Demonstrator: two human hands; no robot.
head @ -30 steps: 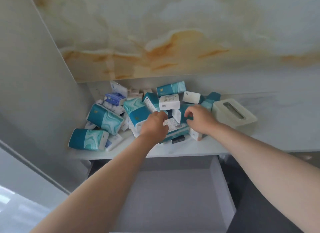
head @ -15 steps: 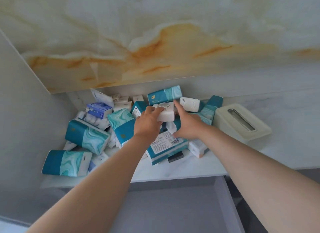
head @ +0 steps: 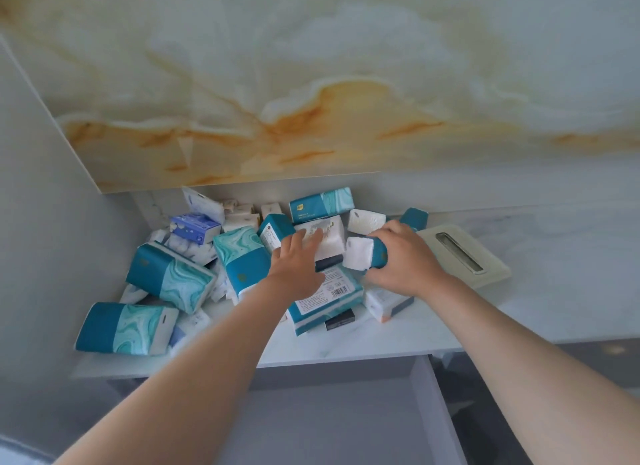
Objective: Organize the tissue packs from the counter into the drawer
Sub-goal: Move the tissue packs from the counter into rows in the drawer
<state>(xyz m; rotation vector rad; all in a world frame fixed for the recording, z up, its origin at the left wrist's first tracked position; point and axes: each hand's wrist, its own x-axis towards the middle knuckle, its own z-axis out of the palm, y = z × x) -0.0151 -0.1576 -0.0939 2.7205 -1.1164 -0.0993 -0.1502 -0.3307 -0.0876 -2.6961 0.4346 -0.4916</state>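
A heap of several tissue packs, mostly teal and white, lies on the pale marble counter [head: 450, 329] against the left wall. My right hand [head: 401, 260] grips a teal pack [head: 363, 257] with a white end, lifted a little over the heap. My left hand [head: 298, 264] reaches onto a white pack [head: 329, 238] in the middle of the heap, its fingers stretched over the pack's near edge. Beneath both hands lies a flat teal pack [head: 329, 298] with a barcode label. Below the counter's front edge the grey drawer [head: 332, 423] stands pulled out, and I see nothing in it.
A cream tissue box [head: 464, 253] with a slotted lid sits on the counter right of the heap. A blue pack [head: 194, 225] and small white packs lie at the back left. A marbled wall panel rises behind. The left wall is close to the heap.
My right hand has closed round a teal pack and raised it from the heap. My left hand has stayed on the white pack, its fingers now stretched further over it. The camera has tilted a little.
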